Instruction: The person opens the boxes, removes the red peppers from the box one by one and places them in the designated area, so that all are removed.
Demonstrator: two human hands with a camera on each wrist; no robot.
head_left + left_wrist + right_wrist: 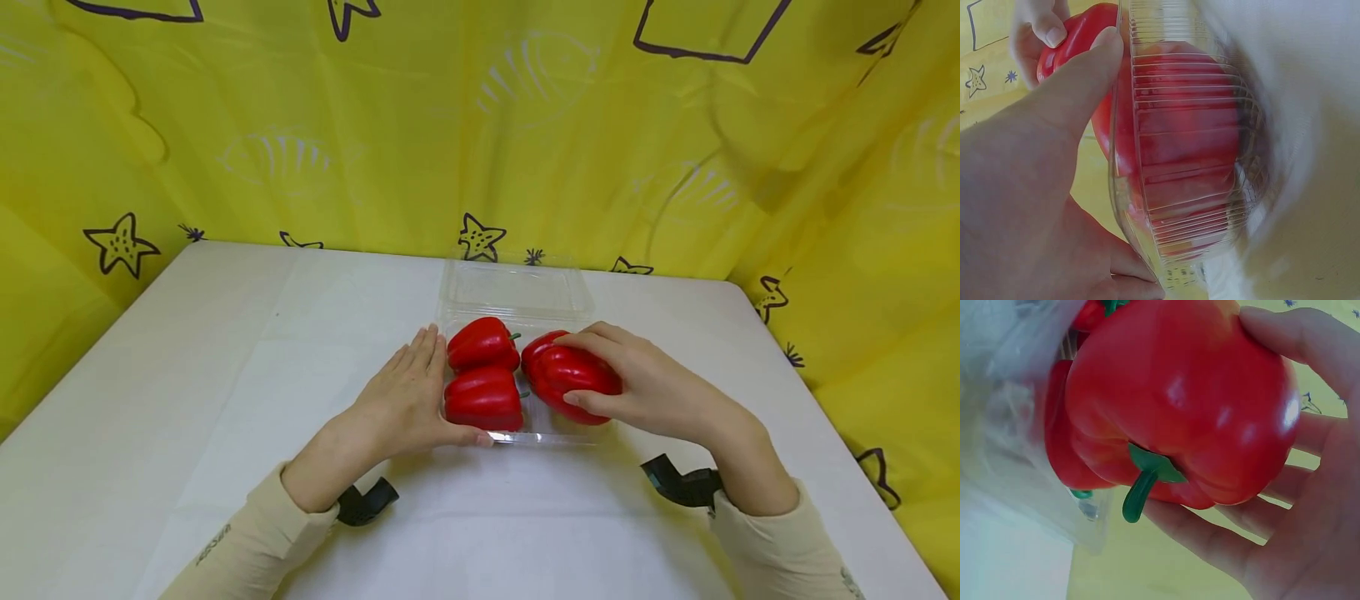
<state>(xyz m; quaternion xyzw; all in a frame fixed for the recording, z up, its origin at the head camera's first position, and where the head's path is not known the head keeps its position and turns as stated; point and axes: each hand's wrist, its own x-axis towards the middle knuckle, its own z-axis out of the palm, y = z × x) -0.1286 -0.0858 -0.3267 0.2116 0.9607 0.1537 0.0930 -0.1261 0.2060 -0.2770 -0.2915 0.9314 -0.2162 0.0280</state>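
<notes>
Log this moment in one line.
left hand: touches clear clamshell; right hand: grips red bell pepper; lid: open; inside left: two bell peppers

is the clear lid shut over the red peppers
No, the head view shows the clear lid folded open on the far side of the box, with the red peppers uncovered.

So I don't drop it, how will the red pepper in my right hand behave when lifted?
The red pepper may slip, since it looks glossy. Set down, it could roll, given its rounded sides. It's probably firm: no dents show.
</notes>
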